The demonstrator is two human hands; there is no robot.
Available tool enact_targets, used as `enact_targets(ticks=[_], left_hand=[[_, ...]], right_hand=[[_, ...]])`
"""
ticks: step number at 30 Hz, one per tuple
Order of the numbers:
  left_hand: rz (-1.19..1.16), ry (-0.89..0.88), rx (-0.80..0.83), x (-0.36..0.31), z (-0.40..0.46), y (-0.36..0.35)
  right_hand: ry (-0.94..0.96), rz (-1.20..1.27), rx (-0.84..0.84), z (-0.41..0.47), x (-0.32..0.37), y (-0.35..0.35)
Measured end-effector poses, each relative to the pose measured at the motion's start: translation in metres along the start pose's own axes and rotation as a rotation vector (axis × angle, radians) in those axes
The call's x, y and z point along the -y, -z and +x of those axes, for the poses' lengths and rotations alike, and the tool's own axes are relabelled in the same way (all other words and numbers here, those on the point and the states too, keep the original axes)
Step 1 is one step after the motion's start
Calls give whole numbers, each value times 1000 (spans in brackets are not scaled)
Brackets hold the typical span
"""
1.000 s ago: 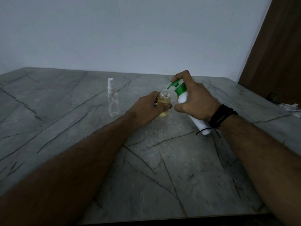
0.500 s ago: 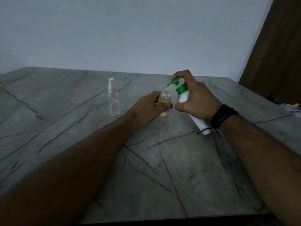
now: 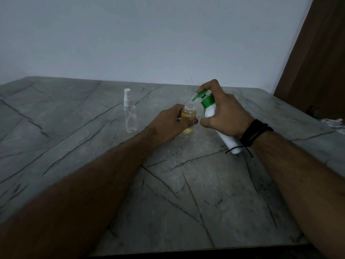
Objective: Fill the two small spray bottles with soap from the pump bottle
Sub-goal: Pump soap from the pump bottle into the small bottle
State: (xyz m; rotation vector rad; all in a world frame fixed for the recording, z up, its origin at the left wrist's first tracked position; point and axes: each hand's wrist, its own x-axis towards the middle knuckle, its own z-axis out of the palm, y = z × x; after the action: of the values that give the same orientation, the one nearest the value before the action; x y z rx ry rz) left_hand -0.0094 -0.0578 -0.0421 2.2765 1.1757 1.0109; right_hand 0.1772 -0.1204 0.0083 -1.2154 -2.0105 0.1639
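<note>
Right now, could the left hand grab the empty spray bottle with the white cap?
Probably yes, once it lets go: the left hand grips the open bottle, but nothing stands between it and the capped spray bottle.

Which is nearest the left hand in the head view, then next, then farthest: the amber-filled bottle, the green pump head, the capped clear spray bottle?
1. Amber-filled bottle: held in the left hand.
2. Green pump head: just right, above the bottle's open neck.
3. Capped clear spray bottle: standing apart, to the left.

Left hand (image 3: pixel 171 122) curled round the open spray bottle (image 3: pixel 189 116); right hand (image 3: pixel 226 113) just right of that bottle, gripping the pump bottle (image 3: pixel 211 109), forefinger on top.
</note>
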Motion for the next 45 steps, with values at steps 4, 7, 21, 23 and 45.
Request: enact_targets(ticks=[4,7,21,23,45], left_hand=[[13,3,7,0,0,0],[12,0,8,-1,0,1],[-9,21,20,-4,-2,2],[-5,21,20,-5,-2,2],[-20,30,26,-7,-2,2]], right_hand=[[2,0,-1,0,1,0],[-9,-6,9,0,0,0],[-4,-6,8,0,1,1],[5,-3,12,0,1,1],[4,8,10,1,-3,1]])
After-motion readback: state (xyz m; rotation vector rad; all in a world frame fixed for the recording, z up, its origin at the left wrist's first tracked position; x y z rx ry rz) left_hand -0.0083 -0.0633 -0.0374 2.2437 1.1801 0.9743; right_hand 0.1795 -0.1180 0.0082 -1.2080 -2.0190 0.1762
